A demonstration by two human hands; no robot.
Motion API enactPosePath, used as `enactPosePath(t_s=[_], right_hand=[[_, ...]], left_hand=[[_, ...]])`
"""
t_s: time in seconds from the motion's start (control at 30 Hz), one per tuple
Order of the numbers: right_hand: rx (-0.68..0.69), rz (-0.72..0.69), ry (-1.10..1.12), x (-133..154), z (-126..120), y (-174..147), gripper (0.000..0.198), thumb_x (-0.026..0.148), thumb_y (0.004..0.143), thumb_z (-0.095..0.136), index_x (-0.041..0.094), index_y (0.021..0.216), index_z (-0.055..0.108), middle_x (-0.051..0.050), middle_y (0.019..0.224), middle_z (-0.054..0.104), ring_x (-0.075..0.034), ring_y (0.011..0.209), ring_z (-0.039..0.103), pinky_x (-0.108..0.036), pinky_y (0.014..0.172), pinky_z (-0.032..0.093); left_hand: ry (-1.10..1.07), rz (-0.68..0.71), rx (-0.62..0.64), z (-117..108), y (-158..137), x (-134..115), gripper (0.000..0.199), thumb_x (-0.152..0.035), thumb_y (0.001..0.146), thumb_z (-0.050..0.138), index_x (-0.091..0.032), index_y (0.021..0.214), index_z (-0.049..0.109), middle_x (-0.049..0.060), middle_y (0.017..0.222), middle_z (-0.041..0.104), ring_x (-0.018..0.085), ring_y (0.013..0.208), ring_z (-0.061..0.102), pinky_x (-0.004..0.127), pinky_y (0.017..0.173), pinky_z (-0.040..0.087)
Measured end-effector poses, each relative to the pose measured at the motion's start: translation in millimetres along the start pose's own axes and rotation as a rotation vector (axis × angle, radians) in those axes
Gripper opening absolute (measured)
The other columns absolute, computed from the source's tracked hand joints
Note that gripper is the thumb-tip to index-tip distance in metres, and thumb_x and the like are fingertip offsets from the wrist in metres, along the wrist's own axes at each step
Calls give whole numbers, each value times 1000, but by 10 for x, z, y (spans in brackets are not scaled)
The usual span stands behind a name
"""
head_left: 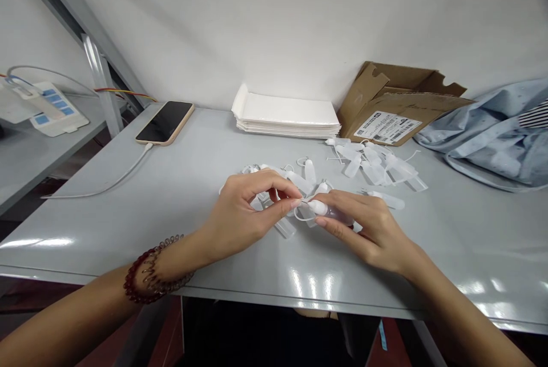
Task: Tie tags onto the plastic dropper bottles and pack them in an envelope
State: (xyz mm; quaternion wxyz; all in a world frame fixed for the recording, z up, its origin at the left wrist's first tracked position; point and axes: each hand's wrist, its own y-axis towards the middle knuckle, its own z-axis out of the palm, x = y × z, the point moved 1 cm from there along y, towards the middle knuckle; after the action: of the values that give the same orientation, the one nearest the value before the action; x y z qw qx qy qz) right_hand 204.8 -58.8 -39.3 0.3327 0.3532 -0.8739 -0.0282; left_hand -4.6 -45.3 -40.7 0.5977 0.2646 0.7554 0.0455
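Note:
My right hand (368, 224) is closed around a small translucent squeeze bottle (319, 207) with a white top and a thin metal needle tip pointing left. My left hand (248, 207) pinches at the end of that needle, thumb against forefinger, on what looks like the bottle's small cap; the fingers mostly cover it. A thin white strap (303, 219) loops below the needle. Beneath and behind my hands lie several similar bottles (285, 227), partly hidden by my left hand. Another bottle (389, 200) rests just beyond my right hand.
A second heap of bottles (372, 164) lies before an open cardboard box (385, 110). White flat sheets or envelopes (286, 113) are stacked by the wall. A phone (165, 121) with a cable is at left, blue fabric (496, 133) at right. The grey table (171, 173) reflects light.

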Motion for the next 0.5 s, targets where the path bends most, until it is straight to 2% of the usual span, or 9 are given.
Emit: enactPosePath(t_s=[0.27, 0.5], right_hand=[[25, 7, 28, 2, 51, 8, 18, 24, 93, 48, 15, 105, 59, -6, 89, 67, -13, 67, 58, -25, 61, 44], [48, 14, 44, 25, 60, 5, 19, 23, 93, 48, 14, 105, 59, -5, 85, 66, -12, 67, 56, -24, 61, 43]], left_hand=[[-8, -68, 33, 14, 1, 20, 6, -11, 78, 65, -15, 78, 68, 0, 71, 66, 11, 67, 57, 27, 64, 47], [-1, 6, 38, 34, -19, 32, 10, -5, 77, 62, -14, 78, 67, 1, 71, 65, 11, 66, 58, 26, 63, 49]])
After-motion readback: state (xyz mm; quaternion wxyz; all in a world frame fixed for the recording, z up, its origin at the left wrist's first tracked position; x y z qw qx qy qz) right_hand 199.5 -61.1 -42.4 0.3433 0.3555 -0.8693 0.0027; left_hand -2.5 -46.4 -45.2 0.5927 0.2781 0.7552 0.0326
